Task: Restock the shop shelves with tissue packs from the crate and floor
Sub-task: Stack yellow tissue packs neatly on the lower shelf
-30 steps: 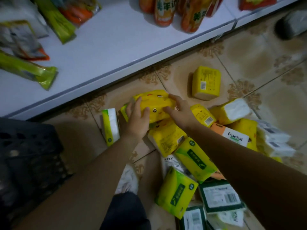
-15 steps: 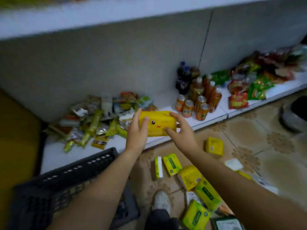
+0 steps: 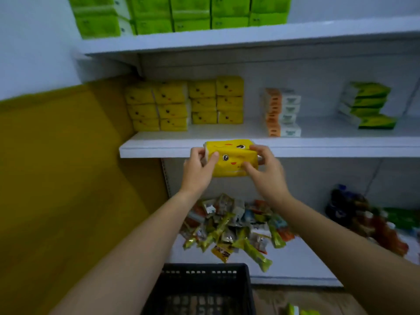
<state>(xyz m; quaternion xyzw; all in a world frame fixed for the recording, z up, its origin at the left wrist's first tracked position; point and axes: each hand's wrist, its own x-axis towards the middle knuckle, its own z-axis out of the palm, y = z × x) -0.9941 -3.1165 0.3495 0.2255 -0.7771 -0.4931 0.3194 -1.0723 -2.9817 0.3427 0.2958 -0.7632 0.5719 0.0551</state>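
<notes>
- My left hand [image 3: 197, 170] and my right hand [image 3: 266, 176] both hold the yellow tissue packs [image 3: 233, 159] with little faces. One hand is on each end, with the fingers curled round. It looks like two packs, one on top of the other, but I am not sure.
- The packs are up in the air, right at the front edge of the middle shelf [image 3: 159, 149]. They are not on it yet.
- Far back on that shelf, to the left, sit yellow stacks [image 3: 181, 105] with the same faces. I think mine go with them.
- To the right of those are orange and white packs [image 3: 281, 112], then green and white packs [image 3: 366, 105]. There is bare shelf between the groups, so there is room for more.
- The top shelf [image 3: 227, 38] holds a row of bright green packs [image 3: 181, 14].
- The bottom shelf [image 3: 295, 264] holds a heap of snack bags [image 3: 231, 226], with dark bottles [image 3: 343, 203] to the right.
- Near me is the black crate [image 3: 204, 289]. It is too dark inside, so I cannot tell what is in it.
- A bit of a green pack [image 3: 295, 311] peeks in on the floor, near right. So I think a good part is done, but some is left.
</notes>
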